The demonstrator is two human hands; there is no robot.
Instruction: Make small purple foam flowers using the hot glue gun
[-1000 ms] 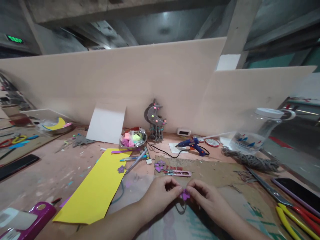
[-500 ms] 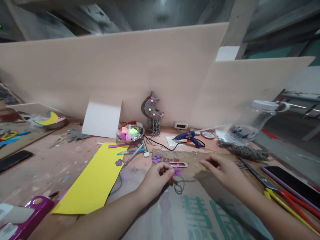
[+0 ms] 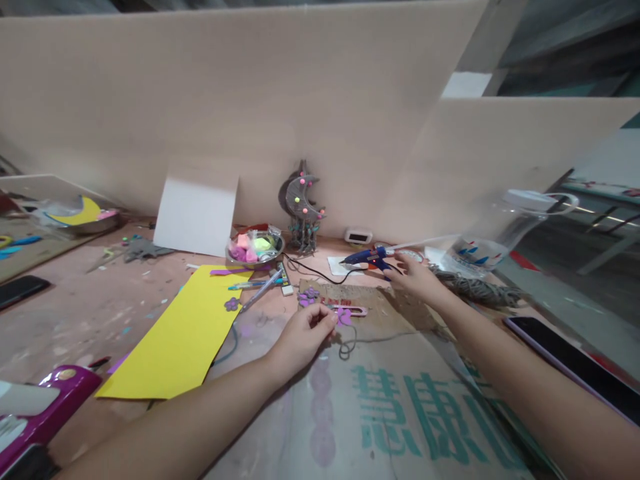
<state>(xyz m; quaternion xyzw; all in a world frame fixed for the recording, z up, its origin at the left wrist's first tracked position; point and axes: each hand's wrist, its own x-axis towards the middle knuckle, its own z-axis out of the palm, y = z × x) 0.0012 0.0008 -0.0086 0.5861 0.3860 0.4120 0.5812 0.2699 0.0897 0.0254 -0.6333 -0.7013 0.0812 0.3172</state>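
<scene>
My left hand [image 3: 301,335] rests on the cardboard sheet [image 3: 400,413] with its fingers pinched on a small purple foam flower [image 3: 343,315] tied to a thin grey cord [image 3: 350,344]. My right hand [image 3: 414,276] reaches far across the table and touches the handle of a blue glue gun [image 3: 369,257], its fingers curling round it. More purple flowers [image 3: 308,296] and small red snips [image 3: 350,309] lie just beyond my left hand.
A yellow sheet [image 3: 183,333] lies at left with pens [image 3: 257,287] by it. A metal bowl of coloured scraps [image 3: 255,247] and a grey moon ornament [image 3: 301,203] stand at the back board. A phone [image 3: 575,363], grey yarn [image 3: 475,287] and a clear jar [image 3: 493,230] are at right.
My right hand let go of the flower and moved away to the glue gun at the back. My left hand kept the flower. The camera tipped down.
</scene>
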